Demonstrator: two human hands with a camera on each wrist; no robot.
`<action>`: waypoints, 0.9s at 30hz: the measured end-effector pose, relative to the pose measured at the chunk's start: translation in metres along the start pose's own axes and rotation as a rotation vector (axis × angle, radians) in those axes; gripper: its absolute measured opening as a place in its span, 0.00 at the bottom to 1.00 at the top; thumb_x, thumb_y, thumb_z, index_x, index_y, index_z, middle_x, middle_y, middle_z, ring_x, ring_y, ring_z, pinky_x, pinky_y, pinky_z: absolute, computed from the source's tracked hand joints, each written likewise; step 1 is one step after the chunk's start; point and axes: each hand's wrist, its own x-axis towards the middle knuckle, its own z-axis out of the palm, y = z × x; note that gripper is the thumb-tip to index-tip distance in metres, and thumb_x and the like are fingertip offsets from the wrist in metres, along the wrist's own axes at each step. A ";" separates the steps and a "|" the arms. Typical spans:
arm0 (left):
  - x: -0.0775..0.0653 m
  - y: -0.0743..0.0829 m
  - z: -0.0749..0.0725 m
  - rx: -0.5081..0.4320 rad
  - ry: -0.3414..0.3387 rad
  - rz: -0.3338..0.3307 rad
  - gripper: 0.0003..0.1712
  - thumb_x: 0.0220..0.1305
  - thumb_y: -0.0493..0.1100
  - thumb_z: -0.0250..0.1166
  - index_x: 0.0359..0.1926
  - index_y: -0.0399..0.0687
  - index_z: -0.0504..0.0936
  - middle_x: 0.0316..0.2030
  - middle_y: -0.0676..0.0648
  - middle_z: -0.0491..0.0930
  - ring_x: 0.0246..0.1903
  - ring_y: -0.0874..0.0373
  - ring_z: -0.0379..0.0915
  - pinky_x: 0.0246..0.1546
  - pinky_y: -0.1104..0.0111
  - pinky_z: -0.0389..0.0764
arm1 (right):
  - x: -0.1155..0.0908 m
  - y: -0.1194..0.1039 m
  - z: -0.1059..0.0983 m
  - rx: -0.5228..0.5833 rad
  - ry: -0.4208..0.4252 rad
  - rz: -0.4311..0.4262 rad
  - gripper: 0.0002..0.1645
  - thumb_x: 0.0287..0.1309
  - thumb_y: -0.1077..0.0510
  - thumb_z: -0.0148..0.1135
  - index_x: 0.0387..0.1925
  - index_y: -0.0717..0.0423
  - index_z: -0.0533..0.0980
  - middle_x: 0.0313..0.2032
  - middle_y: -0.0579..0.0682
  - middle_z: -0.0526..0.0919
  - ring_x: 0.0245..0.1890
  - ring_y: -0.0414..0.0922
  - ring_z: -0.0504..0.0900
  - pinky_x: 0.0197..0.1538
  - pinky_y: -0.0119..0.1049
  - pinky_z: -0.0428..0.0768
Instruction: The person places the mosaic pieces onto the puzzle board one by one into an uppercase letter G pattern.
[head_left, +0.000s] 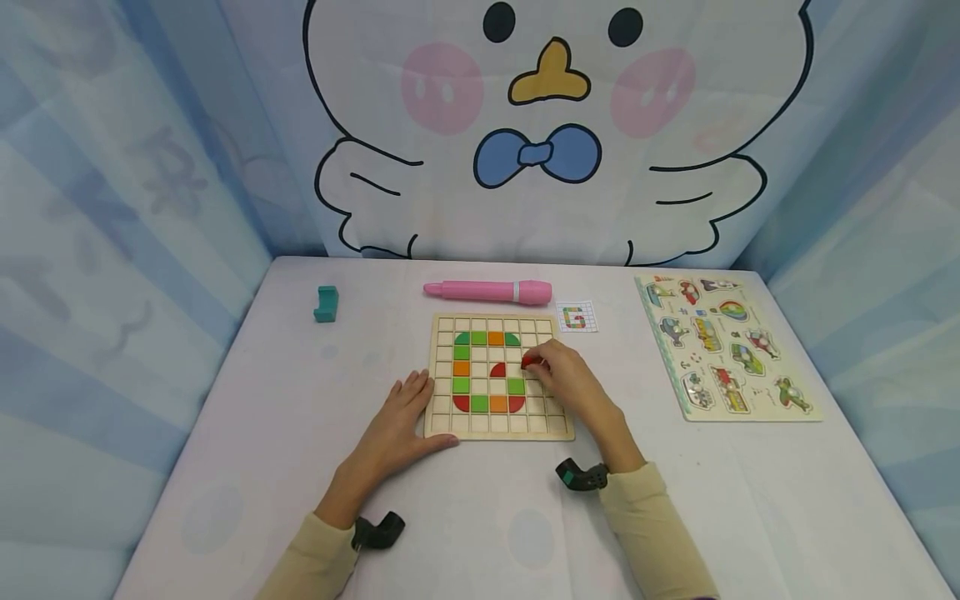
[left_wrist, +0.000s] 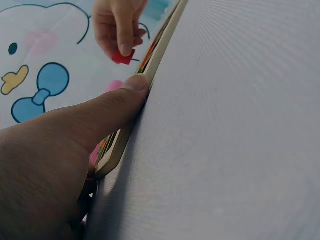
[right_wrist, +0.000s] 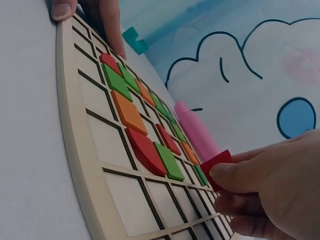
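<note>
A wooden grid board (head_left: 558, 435) lies on the table, with green, orange and red tiles set in some cells in the outline of a letter G. My right hand (head_left: 567, 379) pinches a red tile (right_wrist: 216, 164) between thumb and fingers, just over the board's right half. In the head view that tile is mostly covered by the fingertips. Left of it, a red quarter-round tile (head_left: 497, 370) sits in a middle cell. My left hand (head_left: 397, 425) rests at the board's lower left corner, fingers extended along the left side and thumb against the front edge.
Behind the board lies a pink pen (head_left: 480, 290). A small pattern card (head_left: 589, 318) with a coloured G is by its far right corner. A teal block (head_left: 326, 304) stands at the far left, and a picture puzzle board (head_left: 693, 350) lies on the right. Patterned curtains surround the table.
</note>
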 end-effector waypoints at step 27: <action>0.001 0.000 0.000 0.005 -0.005 0.007 0.60 0.55 0.70 0.69 0.76 0.37 0.59 0.77 0.40 0.57 0.79 0.45 0.47 0.80 0.51 0.49 | 0.004 -0.004 0.028 -0.031 0.067 -0.009 0.09 0.67 0.61 0.63 0.44 0.60 0.84 0.41 0.52 0.83 0.43 0.46 0.83 0.50 0.41 0.85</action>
